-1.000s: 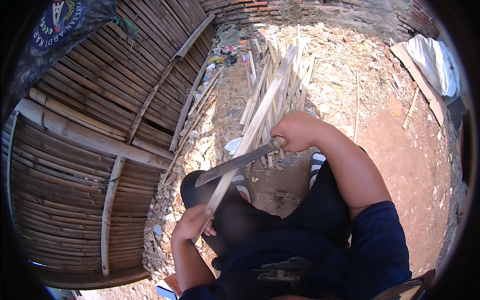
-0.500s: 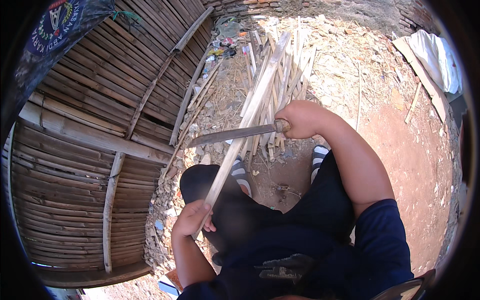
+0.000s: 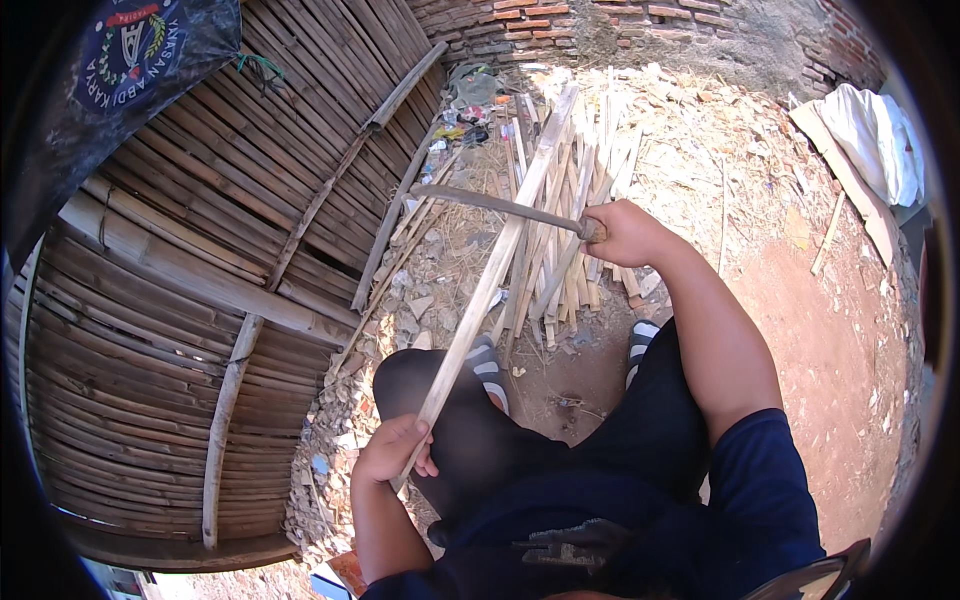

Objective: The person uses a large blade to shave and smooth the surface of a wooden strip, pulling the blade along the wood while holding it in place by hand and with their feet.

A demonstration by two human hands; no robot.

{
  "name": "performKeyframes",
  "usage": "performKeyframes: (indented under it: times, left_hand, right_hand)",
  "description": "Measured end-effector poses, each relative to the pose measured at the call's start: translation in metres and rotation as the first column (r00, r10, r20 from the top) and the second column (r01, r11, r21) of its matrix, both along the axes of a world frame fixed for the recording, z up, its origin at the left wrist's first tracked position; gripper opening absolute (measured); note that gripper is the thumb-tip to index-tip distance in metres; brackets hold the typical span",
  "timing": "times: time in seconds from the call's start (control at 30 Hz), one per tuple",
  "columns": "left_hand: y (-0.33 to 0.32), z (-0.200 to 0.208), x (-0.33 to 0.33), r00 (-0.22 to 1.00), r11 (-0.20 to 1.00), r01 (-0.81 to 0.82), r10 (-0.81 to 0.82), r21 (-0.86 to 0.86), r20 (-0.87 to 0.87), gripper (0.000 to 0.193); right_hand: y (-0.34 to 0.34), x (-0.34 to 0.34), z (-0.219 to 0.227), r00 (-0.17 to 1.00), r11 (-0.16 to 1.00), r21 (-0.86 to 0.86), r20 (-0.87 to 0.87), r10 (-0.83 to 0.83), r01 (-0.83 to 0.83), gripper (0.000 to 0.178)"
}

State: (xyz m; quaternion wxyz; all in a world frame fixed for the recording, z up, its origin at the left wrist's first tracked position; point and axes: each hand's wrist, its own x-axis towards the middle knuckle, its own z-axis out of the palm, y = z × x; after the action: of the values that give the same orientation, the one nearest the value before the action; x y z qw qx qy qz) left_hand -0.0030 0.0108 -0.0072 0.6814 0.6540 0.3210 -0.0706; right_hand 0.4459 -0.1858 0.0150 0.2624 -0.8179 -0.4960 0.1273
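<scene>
The left hand (image 3: 395, 450) grips the near end of a pale wooden strip (image 3: 462, 348), which slants away ahead of it, passing left of the right hand (image 3: 625, 233). That hand is clenched around the handle of a long blade (image 3: 480, 201) crossing the strip. A shallow blade angle, steady strip and well-clear left hand seem wise.

Strong daylight bleaches the far ground (image 3: 690, 130), while the bamboo wall (image 3: 150, 400) at left sits in shade. The wood strip (image 3: 480, 300) looks pale and bright. A hazy smudge softens the dark trousers (image 3: 500, 450); fisheye bending and black corners crowd the rim.
</scene>
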Motion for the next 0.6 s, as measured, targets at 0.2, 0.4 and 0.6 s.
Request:
performKeyframes:
  times: [0.2, 0.4, 0.6]
  left_hand:
    - [-0.008, 0.005, 0.002, 0.999, 0.996, 0.025, -0.021, 0.082, -0.046, 0.035]
    - [-0.010, 0.008, 0.006, 0.995, 0.993, 0.021, -0.010, 0.117, -0.095, 0.034]
    - [-0.002, 0.002, 0.000, 0.999, 1.000, 0.010, -0.010, 0.014, -0.039, 0.036]
  right_hand:
    - [0.008, -0.056, 0.011, 0.907, 0.907, -0.161, 0.105, 0.407, -0.388, 0.036]
    - [0.000, 0.042, -0.025, 0.958, 0.971, 0.011, -0.169, -0.234, 0.239, 0.055]
    - [0.004, -0.005, -0.004, 1.000, 0.999, -0.036, 0.023, 0.010, -0.009, 0.043]
